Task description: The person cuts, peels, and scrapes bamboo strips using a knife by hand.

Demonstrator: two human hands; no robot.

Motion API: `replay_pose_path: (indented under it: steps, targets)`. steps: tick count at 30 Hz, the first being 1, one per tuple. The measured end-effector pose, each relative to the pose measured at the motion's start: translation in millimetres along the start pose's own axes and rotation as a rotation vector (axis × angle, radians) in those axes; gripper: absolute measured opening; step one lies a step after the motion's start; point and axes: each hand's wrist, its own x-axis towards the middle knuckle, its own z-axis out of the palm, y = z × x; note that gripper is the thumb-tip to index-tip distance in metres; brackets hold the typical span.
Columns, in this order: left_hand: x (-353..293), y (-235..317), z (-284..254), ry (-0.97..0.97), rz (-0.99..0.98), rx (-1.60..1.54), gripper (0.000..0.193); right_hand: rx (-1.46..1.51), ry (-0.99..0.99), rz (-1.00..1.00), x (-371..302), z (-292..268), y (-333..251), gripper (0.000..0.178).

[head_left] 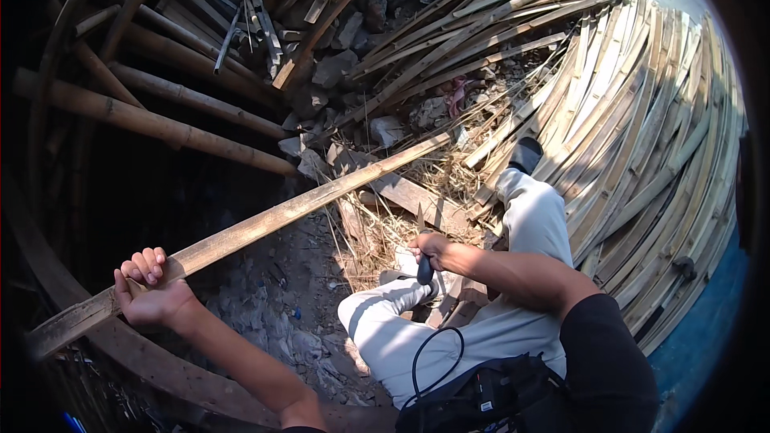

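Note:
A long split bamboo strip (297, 206) runs slantwise from the lower left up toward the middle. My left hand (154, 290) is closed round it near its lower left end, with the palm turned up and the fingers curled. In my right hand (433, 248) is a knife (425, 270), its dark handle pointing down out of the fist and its narrow blade upward. The knife stands apart from the strip, right of it and above my bent leg. Under the strip's far part lies a flat wooden board (417, 199) among shavings (365, 244).
Many split bamboo strips (642, 120) lie piled at the right, with another heap (481, 24) at the far side. Thick bamboo poles (160, 122) lie at the left. Stones (387, 131) and debris lie between them. A blue surface (702, 321) shows at the right edge.

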Motion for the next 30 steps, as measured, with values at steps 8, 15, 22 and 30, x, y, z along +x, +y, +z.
replay_pose_path:
  steps: [8,15,22,30]
  targets:
    - [14.9,63.0,17.5,-0.116,-0.037,0.155,0.03,0.107,0.388,-0.332,-36.4,-2.0,-23.7,0.018]
    - [17.0,82.2,36.7,-0.181,-0.076,0.159,0.033,-0.749,0.396,-0.988,-147.9,23.2,-88.0,0.029]
    - [11.4,51.2,61.5,-0.038,-0.026,0.215,0.036,-0.939,0.402,-1.003,-221.3,59.6,-52.8,0.044]
    - [16.2,38.7,79.2,0.053,-0.004,0.215,0.037,-1.053,0.301,-0.754,-178.9,64.8,25.0,0.06]
